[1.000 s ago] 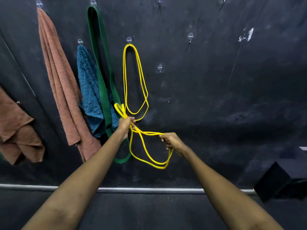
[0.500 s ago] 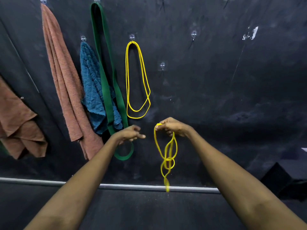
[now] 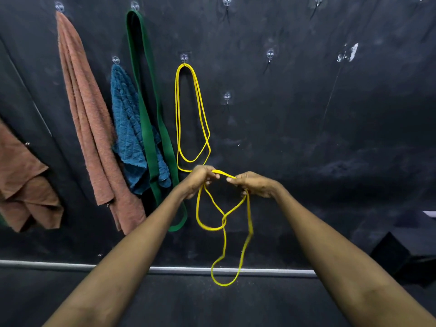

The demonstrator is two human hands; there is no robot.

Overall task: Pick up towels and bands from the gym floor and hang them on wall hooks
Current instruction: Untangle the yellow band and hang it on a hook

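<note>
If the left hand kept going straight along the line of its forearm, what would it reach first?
Most likely the hanging yellow band: the left hand points up toward the wall, and that band's lower loop sits just above its knuckles. Depth is unclear; it could pass beside the loop and meet the black wall.

A matte black wall (image 3: pixel 306 138) is filling most of the view, lying in dim light. Below it, a pale metal rail (image 3: pixel 177 270) is running along its base. Right of the rail, a dark box (image 3: pixel 391 253) is sitting.
</note>
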